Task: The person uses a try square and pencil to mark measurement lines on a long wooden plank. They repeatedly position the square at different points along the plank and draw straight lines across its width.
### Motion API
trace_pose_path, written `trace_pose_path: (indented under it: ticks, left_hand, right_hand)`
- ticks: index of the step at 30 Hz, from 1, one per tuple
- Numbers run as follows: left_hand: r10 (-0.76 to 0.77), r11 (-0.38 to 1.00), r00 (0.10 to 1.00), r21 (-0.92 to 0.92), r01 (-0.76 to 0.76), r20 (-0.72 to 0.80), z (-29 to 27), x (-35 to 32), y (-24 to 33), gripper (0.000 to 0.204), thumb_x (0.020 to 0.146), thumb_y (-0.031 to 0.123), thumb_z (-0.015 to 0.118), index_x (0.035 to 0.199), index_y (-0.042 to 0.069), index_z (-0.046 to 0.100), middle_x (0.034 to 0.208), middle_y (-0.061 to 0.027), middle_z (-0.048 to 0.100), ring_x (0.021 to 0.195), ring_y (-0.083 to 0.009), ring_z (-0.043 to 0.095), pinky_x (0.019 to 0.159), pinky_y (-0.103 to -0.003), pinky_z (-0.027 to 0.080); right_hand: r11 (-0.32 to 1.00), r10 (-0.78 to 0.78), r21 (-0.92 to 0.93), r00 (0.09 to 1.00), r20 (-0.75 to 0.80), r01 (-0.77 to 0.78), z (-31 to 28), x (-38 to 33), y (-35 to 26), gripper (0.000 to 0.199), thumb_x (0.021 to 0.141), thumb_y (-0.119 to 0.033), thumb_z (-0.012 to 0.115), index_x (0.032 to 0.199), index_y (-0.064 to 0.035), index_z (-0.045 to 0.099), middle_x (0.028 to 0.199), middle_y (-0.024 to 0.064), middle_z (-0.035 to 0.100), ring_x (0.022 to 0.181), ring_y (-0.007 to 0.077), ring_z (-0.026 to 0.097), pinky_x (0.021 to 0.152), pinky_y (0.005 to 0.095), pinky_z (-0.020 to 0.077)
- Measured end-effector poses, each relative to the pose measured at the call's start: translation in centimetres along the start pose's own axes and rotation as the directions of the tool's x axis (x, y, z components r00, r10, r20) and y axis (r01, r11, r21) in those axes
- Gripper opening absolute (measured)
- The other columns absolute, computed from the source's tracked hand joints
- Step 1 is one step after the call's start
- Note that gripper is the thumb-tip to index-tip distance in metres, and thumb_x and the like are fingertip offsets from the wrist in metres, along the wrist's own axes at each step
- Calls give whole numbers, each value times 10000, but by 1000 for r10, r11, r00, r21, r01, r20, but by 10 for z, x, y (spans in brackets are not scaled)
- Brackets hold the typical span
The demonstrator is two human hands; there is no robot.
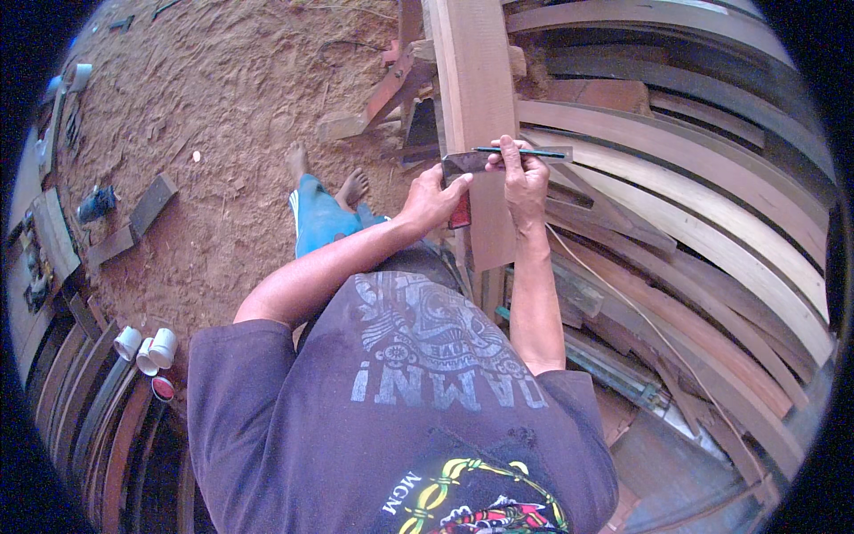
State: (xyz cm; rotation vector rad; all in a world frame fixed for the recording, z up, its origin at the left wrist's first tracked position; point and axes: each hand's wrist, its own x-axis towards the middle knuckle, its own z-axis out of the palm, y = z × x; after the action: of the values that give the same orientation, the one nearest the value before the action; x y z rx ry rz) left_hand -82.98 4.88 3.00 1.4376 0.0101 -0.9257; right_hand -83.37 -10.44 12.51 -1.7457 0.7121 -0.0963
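A long, pale reddish wooden board [485, 84] runs away from my body, its near end just in front of me. Across it lies a try square [470, 164] with a metal blade and a red-brown handle at the board's left edge. My left hand [433, 200] grips the square at that corner, thumb on the blade. Closed round a dark pencil [543, 153], my right hand [520, 178] rests over the board's right side by the blade. The pencil lies nearly level along the blade.
Stacked planks [712, 178] fill the right side. A wooden trestle [382, 98] stands under the board at the far left. White pipe pieces [156, 349] and more planks [76, 392] lie at the left. Bare dirt floor [231, 107] spreads left of the board.
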Motion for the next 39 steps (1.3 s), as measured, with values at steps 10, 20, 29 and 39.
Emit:
trace_pose_path:
  ticks: [10,20,29,39]
  left_hand:
    - [22,1000,999,-12,-22,-29,2,-1,-1,438,993,352,697,1249,-4,697,1140,-191,766,1067,-281,727,957,-413,558]
    - [36,998,998,-59,-39,-43,3,-1,0,418,979,343,710,1250,25,714,1123,-200,779,1055,-306,754,945,-425,572]
    - [3,1000,1000,-8,-3,26,-4,-5,5,393,1030,290,683,1306,11,676,1181,-99,759,1068,-182,684,975,-362,536]
    - [12,1000,1000,-22,-12,23,-2,-2,3,409,1024,300,687,1309,7,672,1191,-110,761,1081,-185,686,987,-364,533]
  right_hand:
    - [1000,10,-1,1000,22,-10,0,4,5,300,1070,-307,667,970,-30,728,804,22,701,725,102,650,692,266,538]
    - [1000,30,-10,998,54,-30,6,10,6,287,1071,-299,668,974,-39,741,795,16,697,721,91,641,693,259,530]
    - [999,-2,35,1000,27,1,5,9,6,285,1070,-294,668,963,-40,739,788,19,696,710,99,640,681,259,525]
    - [1000,14,13,999,40,-15,2,11,11,278,1070,-282,670,966,-35,745,793,13,696,711,91,642,680,252,536]
